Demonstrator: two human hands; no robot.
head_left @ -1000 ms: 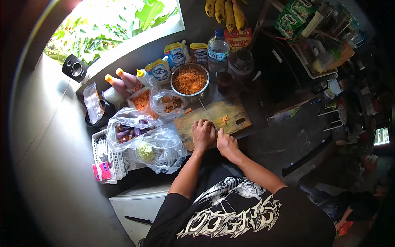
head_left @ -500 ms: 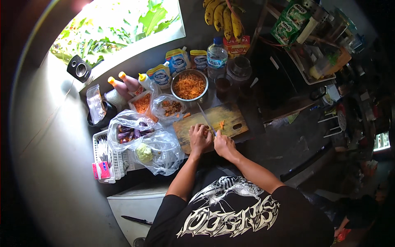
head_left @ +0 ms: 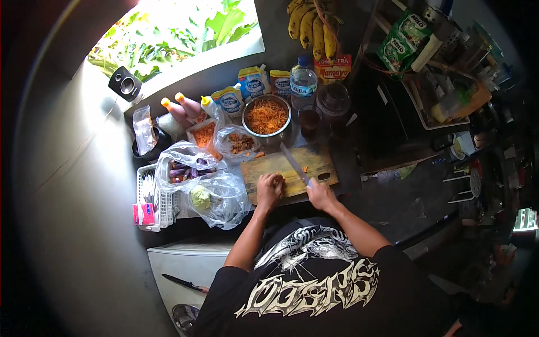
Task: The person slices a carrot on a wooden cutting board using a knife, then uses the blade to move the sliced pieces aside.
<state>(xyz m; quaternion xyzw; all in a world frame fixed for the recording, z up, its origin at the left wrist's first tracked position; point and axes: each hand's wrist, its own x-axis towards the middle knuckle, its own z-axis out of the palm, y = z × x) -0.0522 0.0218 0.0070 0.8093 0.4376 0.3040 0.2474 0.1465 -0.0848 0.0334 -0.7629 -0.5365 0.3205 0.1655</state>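
Observation:
My right hand (head_left: 321,195) grips the handle of a kitchen knife (head_left: 293,162). Its long blade slants to the far left over a worn wooden cutting board (head_left: 264,167). On the board's left part, my left hand (head_left: 270,191) has its fingers curled over a small orange piece, probably carrot, mostly hidden under the fingertips. Orange cut bits (head_left: 305,169) lie on the board beside the blade, and a short orange stick (head_left: 259,154) rests at its far left edge. Just beyond the board stands a metal bowl (head_left: 247,121) filled with orange shreds (head_left: 266,117).
Left of the board are plastic bags with purple eggplants (head_left: 182,171), a pale green cabbage (head_left: 200,197) and chopped brown pieces (head_left: 241,145). Bottles, pouches and a water bottle (head_left: 303,84) line the back. A dark drink glass (head_left: 309,121) stands beyond the board. Another knife (head_left: 181,282) lies lower left.
The knife and my right hand have moved right, away from my left hand, which stays curled on the board. The whole view has shifted slightly.

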